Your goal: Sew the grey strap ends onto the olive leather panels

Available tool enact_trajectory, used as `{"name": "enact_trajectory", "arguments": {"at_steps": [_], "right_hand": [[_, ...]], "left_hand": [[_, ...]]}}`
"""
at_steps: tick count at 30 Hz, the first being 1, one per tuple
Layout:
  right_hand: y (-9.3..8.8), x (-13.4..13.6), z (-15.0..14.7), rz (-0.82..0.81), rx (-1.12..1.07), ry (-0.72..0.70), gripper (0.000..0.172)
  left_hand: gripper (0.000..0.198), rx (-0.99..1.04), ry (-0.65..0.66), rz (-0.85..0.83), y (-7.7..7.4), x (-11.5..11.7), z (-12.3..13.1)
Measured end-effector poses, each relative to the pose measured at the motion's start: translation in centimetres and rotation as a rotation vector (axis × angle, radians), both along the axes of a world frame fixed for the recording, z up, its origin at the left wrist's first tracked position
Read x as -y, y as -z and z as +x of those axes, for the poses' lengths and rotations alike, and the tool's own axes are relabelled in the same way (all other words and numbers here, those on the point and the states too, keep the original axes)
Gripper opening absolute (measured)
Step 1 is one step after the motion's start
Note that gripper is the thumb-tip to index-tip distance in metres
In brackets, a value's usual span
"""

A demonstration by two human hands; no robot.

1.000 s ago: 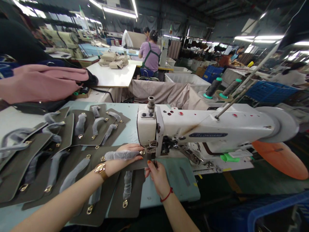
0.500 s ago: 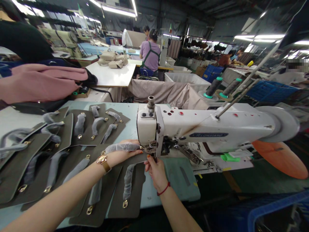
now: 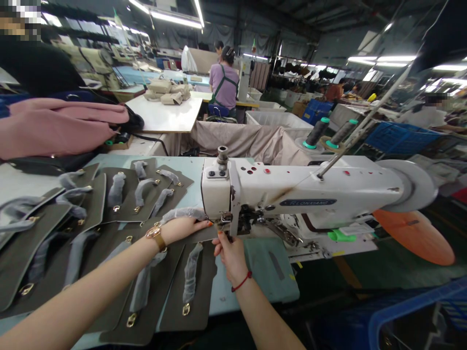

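Observation:
A white sewing machine [image 3: 270,187] stands before me, with a dark grey-brown panel [image 3: 199,236] running under its needle area. My left hand [image 3: 184,228] lies flat on this panel, fingers stretched toward the machine head. Just beyond the hand lies a plastic-wrapped handle [image 3: 184,213] attached to the panel; its right end meets the machine head. My right hand [image 3: 231,255] is closed at the panel's near edge, thumb and index finger pinching it beside the presser foot. The stitching point itself is hidden by the machine head and fingers.
Several similar panels with wrapped handles, such as one in front [image 3: 189,282], cover the table's left side. Pink fabric [image 3: 62,121] lies at far left. Thread cones [image 3: 316,132] stand behind the machine. A blue crate [image 3: 375,321] is at lower right. Co-workers sit further back.
The panel has turned slightly under the machine, and its handle has shifted away from me. My left hand has turned a little with it. My right hand keeps its pinch. The view has shifted slightly.

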State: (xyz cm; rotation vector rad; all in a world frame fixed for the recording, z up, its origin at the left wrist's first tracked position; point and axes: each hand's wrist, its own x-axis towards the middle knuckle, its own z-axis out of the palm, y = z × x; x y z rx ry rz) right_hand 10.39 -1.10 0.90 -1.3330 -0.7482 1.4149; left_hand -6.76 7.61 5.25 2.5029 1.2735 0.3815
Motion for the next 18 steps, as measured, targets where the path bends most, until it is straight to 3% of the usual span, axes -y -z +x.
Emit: {"name": "enact_trajectory", "arguments": {"at_steps": [4, 10, 12, 14, 16, 18], "right_hand": [[0.4, 0.0, 0.3, 0.028, 0.042, -0.026, 0.049], [0.6, -0.1, 0.5, 0.052, 0.058, -0.049, 0.050], [0.5, -0.1, 0.5, 0.051, 0.046, -0.050, 0.049], [0.4, 0.0, 0.5, 0.050, 0.034, -0.045, 0.048], [0.2, 0.2, 0.4, 0.048, 0.035, -0.036, 0.047], [0.0, 0.3, 0.3, 0.049, 0.045, -0.033, 0.045]], "left_hand": [[0.041, 0.059, -0.107, -0.037, 1.1, 2.0, 0.3], [0.025, 0.527, -0.279, -0.064, 1.8, 9.0, 0.3], [0.022, 0.703, -0.380, -0.268, 2.2, 10.8, 0.8], [0.025, 0.936, -0.466, -0.623, 2.6, 11.6, 1.7], [0.028, 1.232, -0.511, -0.987, 3.0, 11.6, 2.9], [0.021, 1.527, -0.529, -1.224, 3.3, 11.1, 4.0]]}}
